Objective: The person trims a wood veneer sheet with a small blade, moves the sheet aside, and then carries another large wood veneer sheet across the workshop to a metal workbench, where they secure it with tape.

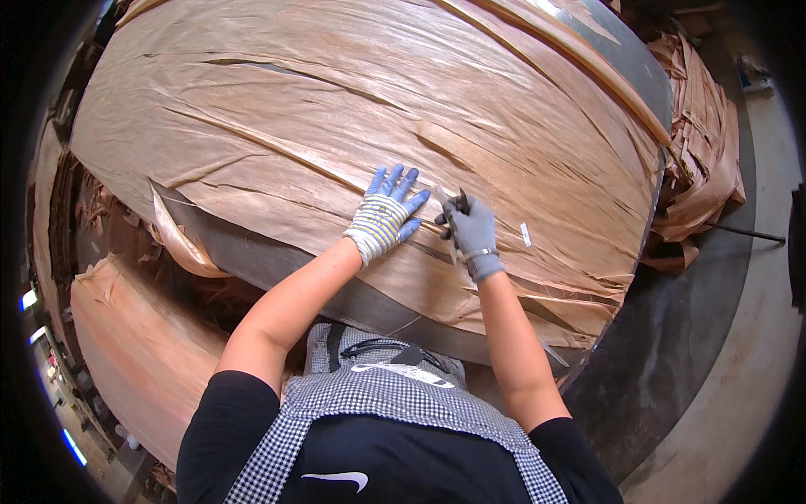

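A large sheet of thin tan wood veneer, wrinkled and split in places, lies spread before me over a dark board. My left hand, in a blue glove with a yellow-and-white striped back, rests flat on the veneer with its fingers spread. Just right of it, my right hand wears a grey glove with dark fingertips. Its fingers are curled around a small dark object, whose kind I cannot make out. A pale, thin strip shows beside those fingers, between the two hands. One short white strip lies on the veneer to the right.
Crumpled veneer hangs in a heap at the far right, with a dark rod sticking out. Another stack of pinkish veneer stands at the near left. A loose veneer flap curls off the board's left edge. Grey floor runs along the right.
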Available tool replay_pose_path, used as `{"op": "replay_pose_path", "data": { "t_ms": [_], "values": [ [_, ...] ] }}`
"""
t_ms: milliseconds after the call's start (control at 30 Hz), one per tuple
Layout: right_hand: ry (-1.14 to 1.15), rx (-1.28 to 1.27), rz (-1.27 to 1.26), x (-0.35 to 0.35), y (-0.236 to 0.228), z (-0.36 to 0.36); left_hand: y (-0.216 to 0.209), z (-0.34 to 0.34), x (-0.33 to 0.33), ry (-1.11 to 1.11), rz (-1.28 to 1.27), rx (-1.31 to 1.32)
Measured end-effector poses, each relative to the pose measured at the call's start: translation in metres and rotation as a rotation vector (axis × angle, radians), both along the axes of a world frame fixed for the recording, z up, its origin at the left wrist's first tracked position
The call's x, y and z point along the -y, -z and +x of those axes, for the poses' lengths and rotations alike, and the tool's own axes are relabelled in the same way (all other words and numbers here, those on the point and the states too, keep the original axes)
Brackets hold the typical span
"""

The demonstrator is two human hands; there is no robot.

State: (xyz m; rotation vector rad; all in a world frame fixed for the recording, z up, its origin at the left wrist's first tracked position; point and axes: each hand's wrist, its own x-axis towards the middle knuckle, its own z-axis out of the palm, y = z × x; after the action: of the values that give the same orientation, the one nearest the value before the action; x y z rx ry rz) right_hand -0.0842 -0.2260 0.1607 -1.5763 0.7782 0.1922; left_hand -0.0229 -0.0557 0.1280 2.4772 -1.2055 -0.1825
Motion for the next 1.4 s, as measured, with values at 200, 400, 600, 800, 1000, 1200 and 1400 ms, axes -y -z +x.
{"op": "replay_pose_path", "data": {
  "t_ms": [200,400,600,800,1000,1200,1400],
  "values": [
    [-0.085,-0.169,-0.170,0.006,0.045,0.025,-0.004,0.008,0.012,-0.069,-0.077,0.110],
    [-0.359,-0.011,-0.666,0.000,0.036,0.002,0.014,0.009,0.014,0.121,-0.092,0.037],
    [-0.625,-0.013,-0.557,0.053,0.015,-0.025,0.001,0.032,0.013,0.181,-0.156,-0.034],
    [-1.327,-0.219,-0.247,-0.034,-0.029,-0.077,-0.004,0.200,-0.147,-0.433,0.048,0.397],
    [-0.979,-0.305,-0.200,-0.089,-0.046,-0.004,0.015,0.247,-0.217,-0.255,0.158,0.161],
    [-0.936,-0.197,-0.041,-0.122,-0.101,0.065,0.007,0.274,-0.232,-0.338,-0.074,0.038],
    [-0.760,-0.060,0.041,-0.150,-0.093,0.128,0.004,0.275,-0.237,-0.328,0.006,0.126]
  ]
}}
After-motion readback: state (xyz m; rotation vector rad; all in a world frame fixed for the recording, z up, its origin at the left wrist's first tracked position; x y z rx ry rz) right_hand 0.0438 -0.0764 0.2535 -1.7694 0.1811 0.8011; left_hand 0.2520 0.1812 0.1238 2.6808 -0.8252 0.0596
